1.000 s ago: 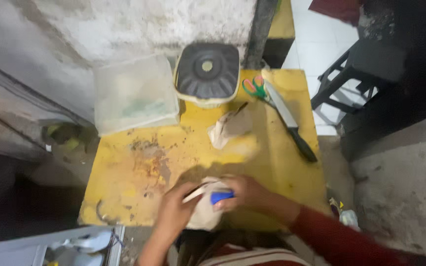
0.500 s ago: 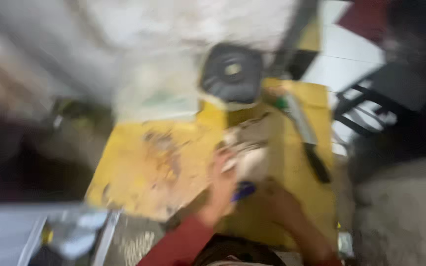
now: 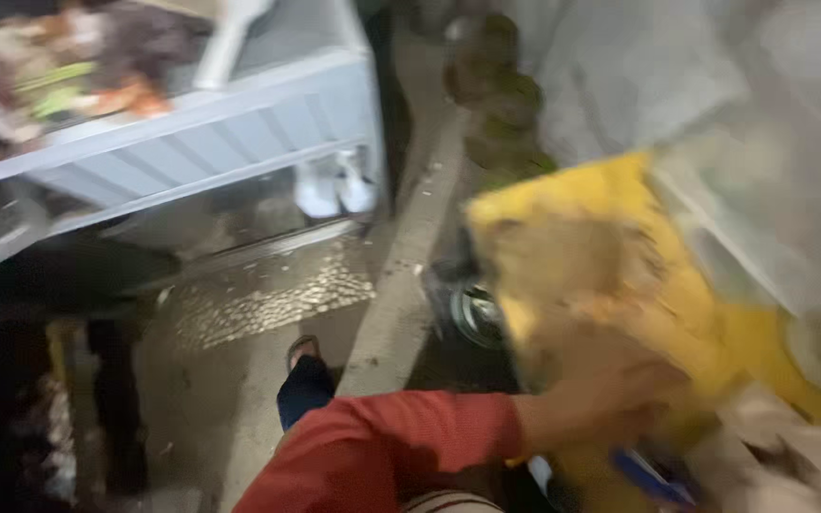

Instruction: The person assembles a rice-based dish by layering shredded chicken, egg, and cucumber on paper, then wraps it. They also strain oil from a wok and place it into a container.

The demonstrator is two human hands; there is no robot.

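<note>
Blur smears nearly everything, since my head is turned down and to the left; my left hand (image 3: 620, 404) reaches out from a red sleeve (image 3: 382, 456) and lies flat on the yellow board (image 3: 563, 237) near its lower edge, fingers spread loosely forward — whether they press on anything or merely rest, I cannot tell. My right hand is out of view. Just below my left wrist a small blue thing (image 3: 653, 478) shows at the bottom of the frame; it lies close beside the hand, too smeared for me to say whether the two touch. To the right of it sits a pale, crumpled lump (image 3: 791, 446) on the board, near the hand but apart from it. A whitish tray or slab (image 3: 762, 218) lies along the far right side of the board. Under the board's left edge a round metal rim (image 3: 475, 313) shows on the wet ground. My foot in a sandal (image 3: 302, 353) stands on the concrete below; further left a pale blue cart (image 3: 201, 133) carries a heap of mixed scraps — green, orange and brown — in its top.
</note>
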